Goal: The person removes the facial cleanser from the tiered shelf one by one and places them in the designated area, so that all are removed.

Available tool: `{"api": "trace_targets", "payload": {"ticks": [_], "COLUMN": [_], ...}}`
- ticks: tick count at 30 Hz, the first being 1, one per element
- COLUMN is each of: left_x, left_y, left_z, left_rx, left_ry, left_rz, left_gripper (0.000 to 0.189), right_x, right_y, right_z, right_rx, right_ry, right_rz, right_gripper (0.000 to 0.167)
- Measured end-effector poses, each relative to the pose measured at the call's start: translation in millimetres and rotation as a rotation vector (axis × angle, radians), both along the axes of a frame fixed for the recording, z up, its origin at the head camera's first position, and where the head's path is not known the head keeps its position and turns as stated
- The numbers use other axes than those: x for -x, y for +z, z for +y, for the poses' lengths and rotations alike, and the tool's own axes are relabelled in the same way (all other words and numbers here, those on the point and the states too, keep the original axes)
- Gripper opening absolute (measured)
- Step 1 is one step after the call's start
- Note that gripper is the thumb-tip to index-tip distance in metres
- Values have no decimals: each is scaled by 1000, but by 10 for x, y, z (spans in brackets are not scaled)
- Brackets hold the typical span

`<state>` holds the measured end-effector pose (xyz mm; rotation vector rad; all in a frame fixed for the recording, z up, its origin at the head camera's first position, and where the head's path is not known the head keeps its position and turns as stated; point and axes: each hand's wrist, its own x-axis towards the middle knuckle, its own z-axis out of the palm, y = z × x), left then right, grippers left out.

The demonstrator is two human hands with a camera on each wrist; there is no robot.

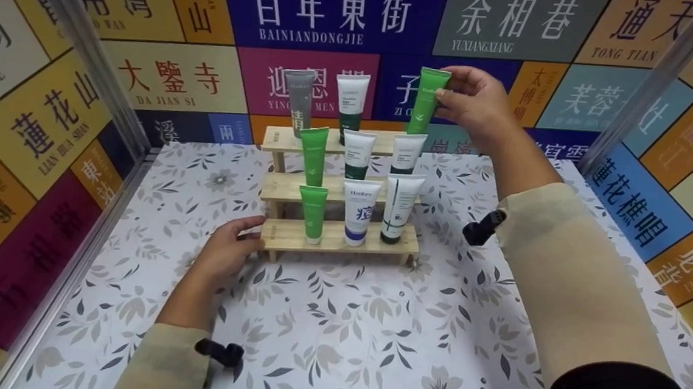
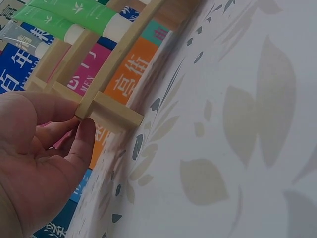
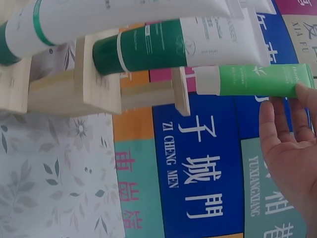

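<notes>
A three-step wooden display rack (image 1: 282, 236) holds several squeeze tubes standing on their caps. At the right end of its top step, my right hand (image 1: 478, 103) pinches a green squeeze tube (image 1: 427, 105) near its flat crimped end. In the right wrist view, the tube's white cap (image 3: 207, 81) is right at the top step's edge. My left hand (image 1: 230, 250) grips the left end of the bottom step, thumb and fingers at the board's corner in the left wrist view. A grey tube (image 1: 298, 96) and a white-and-green tube (image 1: 352, 100) share the top step.
On the middle step stand a green tube (image 1: 312, 155) and two white-and-green ones. The bottom step bears a small green tube (image 1: 313, 213), a white-and-blue tube (image 1: 359, 210) and a white tube (image 1: 400, 207). Sign-covered panels (image 1: 335, 10) enclose the leaf-patterned table (image 1: 337, 322).
</notes>
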<state>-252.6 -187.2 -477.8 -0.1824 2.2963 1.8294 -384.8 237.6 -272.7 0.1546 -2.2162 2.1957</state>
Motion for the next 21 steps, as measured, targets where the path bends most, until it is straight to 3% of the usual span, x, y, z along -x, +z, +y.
{"api": "trace_targets", "payload": {"ticks": [10, 21], "left_x": [22, 11], "left_y": [8, -4], "left_z": [-13, -29], "left_rx": [43, 25], "left_ry": [-14, -25], "left_rz": [-3, 13], "left_gripper": [57, 56], "right_x": [-53, -82], "right_y": [-225, -709], "right_z": [405, 616], "right_rx": [189, 211], "right_ry": [-9, -45], "right_rz": [-26, -98], "right_gripper": [47, 48]}}
